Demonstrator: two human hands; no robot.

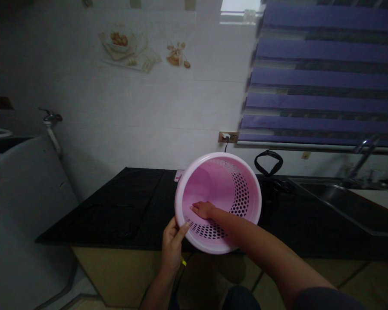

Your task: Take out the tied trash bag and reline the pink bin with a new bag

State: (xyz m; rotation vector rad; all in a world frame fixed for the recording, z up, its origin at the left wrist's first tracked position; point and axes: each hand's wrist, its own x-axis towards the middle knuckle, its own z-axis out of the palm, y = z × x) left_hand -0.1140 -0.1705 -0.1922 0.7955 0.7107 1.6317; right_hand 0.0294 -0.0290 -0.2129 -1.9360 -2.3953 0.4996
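Observation:
A round pink plastic basket [213,181] with rows of holes in its wall is tilted toward me above the front of a black countertop [126,202]. My left hand [173,243] grips its lower left rim, fingers curled over the edge. My right hand [203,209] reaches inside the basket, fingers stretched flat against the inner wall and holding nothing.
A steel sink [349,202] with a tap [364,153] lies at the right under a purple striped blind [323,77]. A black cable loop [268,162] and a wall socket [228,137] sit behind the basket. A grey appliance [22,206] stands at the left.

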